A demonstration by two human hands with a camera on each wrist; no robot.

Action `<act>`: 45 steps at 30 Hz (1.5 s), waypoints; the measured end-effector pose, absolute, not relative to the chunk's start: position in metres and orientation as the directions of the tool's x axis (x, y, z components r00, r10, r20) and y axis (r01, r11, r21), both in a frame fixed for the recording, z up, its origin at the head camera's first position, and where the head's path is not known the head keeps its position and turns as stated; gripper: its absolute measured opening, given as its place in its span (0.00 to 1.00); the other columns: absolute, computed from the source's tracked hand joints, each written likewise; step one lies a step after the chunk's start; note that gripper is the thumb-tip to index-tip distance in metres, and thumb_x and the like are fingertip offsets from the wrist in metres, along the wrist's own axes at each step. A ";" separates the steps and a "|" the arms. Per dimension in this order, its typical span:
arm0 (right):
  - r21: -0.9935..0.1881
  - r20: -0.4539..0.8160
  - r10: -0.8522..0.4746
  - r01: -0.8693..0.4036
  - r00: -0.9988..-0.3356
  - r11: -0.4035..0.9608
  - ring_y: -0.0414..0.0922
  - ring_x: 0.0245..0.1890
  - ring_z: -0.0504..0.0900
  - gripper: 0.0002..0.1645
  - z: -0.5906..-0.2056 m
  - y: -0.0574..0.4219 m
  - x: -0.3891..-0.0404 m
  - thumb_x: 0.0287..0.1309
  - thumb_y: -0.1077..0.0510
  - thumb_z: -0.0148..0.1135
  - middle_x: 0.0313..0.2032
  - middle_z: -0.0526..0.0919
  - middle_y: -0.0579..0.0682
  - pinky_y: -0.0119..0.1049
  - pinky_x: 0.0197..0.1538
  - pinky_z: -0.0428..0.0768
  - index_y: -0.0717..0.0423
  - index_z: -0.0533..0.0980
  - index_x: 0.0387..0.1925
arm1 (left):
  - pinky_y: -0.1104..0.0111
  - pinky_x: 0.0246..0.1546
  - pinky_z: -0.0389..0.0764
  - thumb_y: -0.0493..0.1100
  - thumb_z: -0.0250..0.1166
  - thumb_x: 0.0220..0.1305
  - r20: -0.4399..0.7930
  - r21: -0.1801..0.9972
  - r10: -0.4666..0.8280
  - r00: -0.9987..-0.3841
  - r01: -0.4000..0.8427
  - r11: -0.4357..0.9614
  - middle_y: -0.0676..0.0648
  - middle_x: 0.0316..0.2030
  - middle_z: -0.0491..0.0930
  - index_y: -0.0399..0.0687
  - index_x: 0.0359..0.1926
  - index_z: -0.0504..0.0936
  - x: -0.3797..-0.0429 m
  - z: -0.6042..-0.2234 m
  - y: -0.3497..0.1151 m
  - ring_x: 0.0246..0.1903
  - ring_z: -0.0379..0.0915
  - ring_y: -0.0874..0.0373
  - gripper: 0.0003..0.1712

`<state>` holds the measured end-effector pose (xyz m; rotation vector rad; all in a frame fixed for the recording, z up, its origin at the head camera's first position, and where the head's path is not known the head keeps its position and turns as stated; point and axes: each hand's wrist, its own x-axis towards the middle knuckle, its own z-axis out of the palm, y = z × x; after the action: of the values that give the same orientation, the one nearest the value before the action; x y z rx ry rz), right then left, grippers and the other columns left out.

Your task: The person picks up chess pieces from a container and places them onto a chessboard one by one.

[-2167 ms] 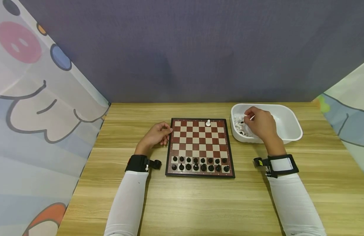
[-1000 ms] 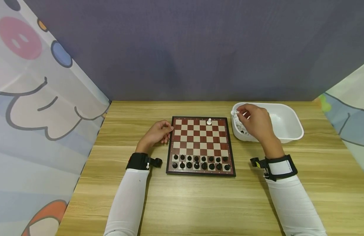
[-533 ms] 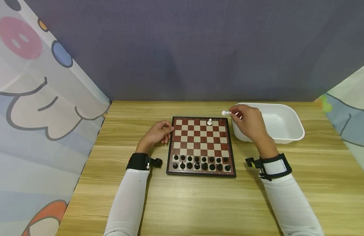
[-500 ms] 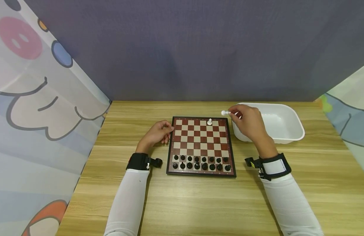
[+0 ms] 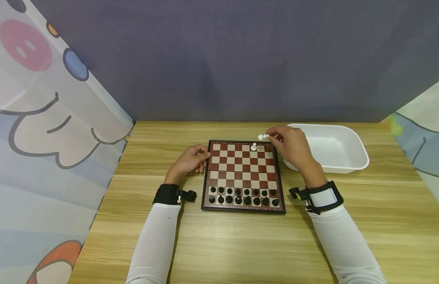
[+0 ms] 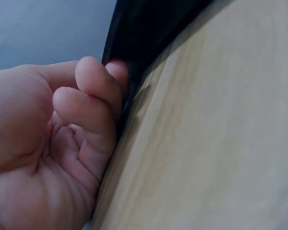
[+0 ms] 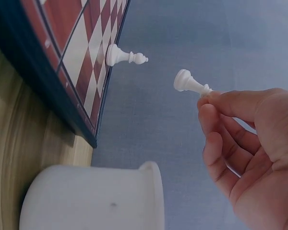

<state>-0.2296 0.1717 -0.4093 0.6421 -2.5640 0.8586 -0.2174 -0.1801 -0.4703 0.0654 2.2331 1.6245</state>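
Observation:
A checkered chessboard lies on the table with black chess pieces in two rows along its near side. One white bishop stands on the far row. My right hand pinches a white chess piece near its head, between thumb and fingertips; the piece is tilted, base toward the left, above the board's far right corner. The fingers hide its top. My left hand holds the board's left edge, its fingers curled against the dark rim in the left wrist view.
A white plastic tub stands right of the board, partly behind my right hand and forearm. Loose pieces in its left end are hidden now. A grey-blue partition rises behind the wooden table.
My right hand has picked the white piece out of the tub and carried it left, past the tub's rim to the board's far right corner. My left hand has stayed in place.

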 end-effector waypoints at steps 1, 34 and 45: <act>-0.469 0.465 -0.308 -0.526 -0.830 0.709 0.52 0.29 0.86 0.09 -0.409 0.171 -0.230 0.65 0.63 0.68 0.39 0.90 0.57 0.45 0.32 0.81 0.59 0.86 0.45 | 0.74 0.15 0.71 0.43 0.59 0.77 -0.271 0.926 0.255 -0.928 -0.180 0.331 0.48 0.23 0.77 0.40 0.50 0.74 -0.217 -0.470 -0.180 0.15 0.71 0.60 0.11; -0.420 0.339 -0.489 -0.594 -0.804 0.686 0.51 0.39 0.87 0.09 -0.421 0.141 -0.250 0.64 0.63 0.67 0.45 0.89 0.56 0.49 0.42 0.84 0.56 0.86 0.45 | 0.73 0.14 0.72 0.43 0.58 0.77 -0.241 0.935 0.280 -0.929 -0.144 0.325 0.47 0.23 0.76 0.39 0.49 0.74 -0.219 -0.472 -0.175 0.14 0.71 0.60 0.10; -0.380 0.269 -0.525 -0.590 -0.808 0.713 0.53 0.46 0.85 0.09 -0.423 0.130 -0.256 0.66 0.59 0.68 0.47 0.89 0.53 0.51 0.47 0.83 0.54 0.86 0.46 | 0.73 0.14 0.72 0.43 0.58 0.77 -0.251 0.932 0.265 -0.931 -0.159 0.326 0.47 0.23 0.76 0.40 0.49 0.74 -0.220 -0.475 -0.180 0.14 0.71 0.60 0.10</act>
<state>-0.2559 0.1300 -0.4233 0.9081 -2.7752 0.6891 -0.2203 -0.1798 -0.4752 0.0948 2.2386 1.6358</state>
